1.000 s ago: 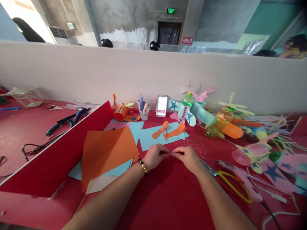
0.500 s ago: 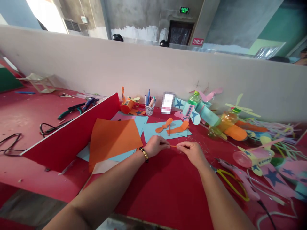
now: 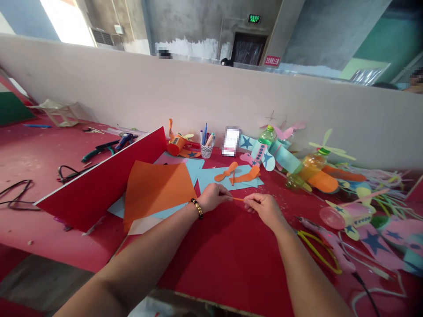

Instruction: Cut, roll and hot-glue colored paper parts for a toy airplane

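Observation:
A thin orange paper strip (image 3: 238,199) is stretched between my two hands above the red table (image 3: 224,255). My left hand (image 3: 214,197), with a beaded bracelet on the wrist, pinches its left end. The right end is pinched in my right hand (image 3: 263,208). Just beyond the hands, an orange propeller-shaped cutout (image 3: 226,172) and curled orange paper pieces (image 3: 246,176) lie on light blue paper (image 3: 211,178). Left of my left hand is a large orange sheet (image 3: 158,189) over more blue paper.
At right lie yellow-handled scissors (image 3: 319,251), a pink glue gun (image 3: 333,246) with its cord, and several bottle-and-paper planes (image 3: 312,169). A red divider (image 3: 105,185) stands at left, with pliers (image 3: 99,149) behind it. A pen cup (image 3: 206,151) and phone (image 3: 231,141) stand against the white partition.
Both hands stay almost in place, still holding the strip between them. The strip now slopes slightly down to the right. The camera view has shifted a little.

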A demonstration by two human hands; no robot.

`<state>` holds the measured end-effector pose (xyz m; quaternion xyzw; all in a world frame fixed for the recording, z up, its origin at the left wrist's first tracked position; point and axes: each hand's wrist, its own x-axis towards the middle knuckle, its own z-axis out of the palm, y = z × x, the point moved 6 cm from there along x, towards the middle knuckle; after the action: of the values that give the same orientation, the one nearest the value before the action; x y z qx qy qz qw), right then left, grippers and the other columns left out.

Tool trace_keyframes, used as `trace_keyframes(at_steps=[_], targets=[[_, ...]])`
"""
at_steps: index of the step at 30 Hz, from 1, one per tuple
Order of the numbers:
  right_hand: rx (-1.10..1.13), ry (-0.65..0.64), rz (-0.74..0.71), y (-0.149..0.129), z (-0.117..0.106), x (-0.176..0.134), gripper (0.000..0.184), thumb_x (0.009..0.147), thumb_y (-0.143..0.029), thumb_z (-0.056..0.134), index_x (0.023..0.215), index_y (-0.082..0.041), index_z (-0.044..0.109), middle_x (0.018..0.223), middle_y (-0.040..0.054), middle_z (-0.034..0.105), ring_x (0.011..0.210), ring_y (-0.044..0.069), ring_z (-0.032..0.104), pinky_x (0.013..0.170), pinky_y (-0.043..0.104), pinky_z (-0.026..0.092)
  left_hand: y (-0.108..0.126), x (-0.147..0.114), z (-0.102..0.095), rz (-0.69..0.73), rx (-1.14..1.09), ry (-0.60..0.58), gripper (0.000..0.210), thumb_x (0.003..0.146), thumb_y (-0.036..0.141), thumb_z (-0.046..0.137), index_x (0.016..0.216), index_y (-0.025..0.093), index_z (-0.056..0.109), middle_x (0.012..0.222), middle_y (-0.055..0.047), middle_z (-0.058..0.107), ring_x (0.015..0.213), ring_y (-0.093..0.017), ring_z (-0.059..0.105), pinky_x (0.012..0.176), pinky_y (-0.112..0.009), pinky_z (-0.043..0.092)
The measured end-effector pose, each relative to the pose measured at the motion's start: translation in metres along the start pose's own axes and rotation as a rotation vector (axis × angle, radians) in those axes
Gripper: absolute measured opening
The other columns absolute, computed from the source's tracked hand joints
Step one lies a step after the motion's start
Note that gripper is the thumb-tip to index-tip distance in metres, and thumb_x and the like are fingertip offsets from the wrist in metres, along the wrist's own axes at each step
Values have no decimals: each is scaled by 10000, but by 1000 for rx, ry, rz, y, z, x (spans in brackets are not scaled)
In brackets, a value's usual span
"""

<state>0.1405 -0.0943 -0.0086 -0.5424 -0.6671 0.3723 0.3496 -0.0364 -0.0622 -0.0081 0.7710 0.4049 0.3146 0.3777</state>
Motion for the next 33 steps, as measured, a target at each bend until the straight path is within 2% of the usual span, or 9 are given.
trace_keyframes(at_steps=[5, 12, 16, 23, 29, 33], targets=[[85, 12, 22, 3, -1, 0, 231, 739, -359, 605, 830, -160, 678, 661, 43, 683, 587, 164, 624, 567, 273, 498, -2, -1, 0, -27, -44, 3, 193, 719, 303, 629, 777, 140, 715, 754, -32, 667, 699, -139, 575, 639, -223, 423], [86, 69, 6, 0, -3, -1, 225, 723, -363, 632, 815, -168, 692, 671, 40, 694, 618, 177, 646, 609, 290, 506, -1, -2, -2, -6, -90, 45, 176, 694, 286, 658, 766, 137, 718, 745, -36, 654, 705, -139, 570, 654, -227, 429], [101, 90, 26, 0, -4, -1, 235, 703, -367, 647, 810, -165, 703, 688, 56, 710, 633, 197, 662, 632, 315, 514, -3, -2, -3, -22, -100, 64, 187, 675, 293, 676, 766, 138, 725, 732, -39, 644, 693, -140, 565, 647, -231, 430], [42, 135, -49, -2, -8, -1, 203, 658, -345, 692, 784, -191, 734, 772, 58, 727, 731, 216, 655, 698, 329, 500, -11, -1, -2, -93, -137, 70, 247, 617, 347, 714, 767, 152, 740, 695, -33, 641, 647, -135, 553, 607, -231, 424], [98, 176, -18, 0, -8, -1, 168, 629, -305, 716, 758, -199, 735, 746, 43, 724, 732, 211, 645, 703, 325, 490, -8, -1, -3, -41, -157, 120, 203, 613, 317, 721, 740, 158, 741, 713, -39, 644, 672, -141, 566, 625, -231, 436], [154, 207, 12, 1, -9, -2, 158, 622, -289, 721, 748, -195, 730, 740, 42, 723, 727, 207, 646, 702, 323, 492, -5, -3, -2, -58, -179, 108, 265, 618, 359, 718, 797, 165, 742, 754, -47, 669, 707, -158, 584, 642, -240, 440]])
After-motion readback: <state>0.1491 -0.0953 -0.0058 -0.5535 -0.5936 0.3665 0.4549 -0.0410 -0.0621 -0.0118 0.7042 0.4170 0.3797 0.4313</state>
